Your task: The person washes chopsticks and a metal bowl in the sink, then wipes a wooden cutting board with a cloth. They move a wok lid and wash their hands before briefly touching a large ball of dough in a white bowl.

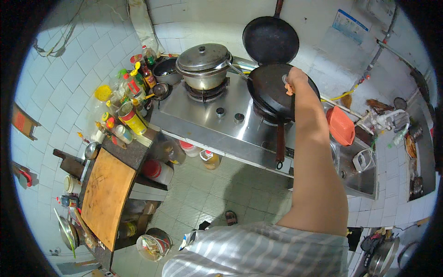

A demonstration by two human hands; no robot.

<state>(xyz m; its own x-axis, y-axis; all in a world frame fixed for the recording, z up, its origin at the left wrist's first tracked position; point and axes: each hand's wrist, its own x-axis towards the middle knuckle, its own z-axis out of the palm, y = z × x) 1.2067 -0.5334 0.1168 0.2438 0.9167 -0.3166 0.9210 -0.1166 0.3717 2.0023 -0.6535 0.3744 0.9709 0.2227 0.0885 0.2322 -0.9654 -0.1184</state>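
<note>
My right hand (296,78) reaches over a dark round iron pan (270,88) on the right burner. Its fingers are curled around a small pale object (285,79), too small to name. The pan's top looks flat and dark, and its wooden handle (280,142) points towards me. A second dark round pan (270,39) stands upright against the wall just behind it. On the left burner sits a lidded metal pot (203,67), and a metal handle (238,71) slants from it towards the iron pan. My left hand is out of view.
The steel gas stove (180,107) has two knobs. Sauce bottles and jars (133,117) crowd its left side. A wooden cutting board (105,194) lies on the left counter. At right, an orange plastic basket (341,126) sits by the steel sink (363,180). A bin (152,246) stands on the floor.
</note>
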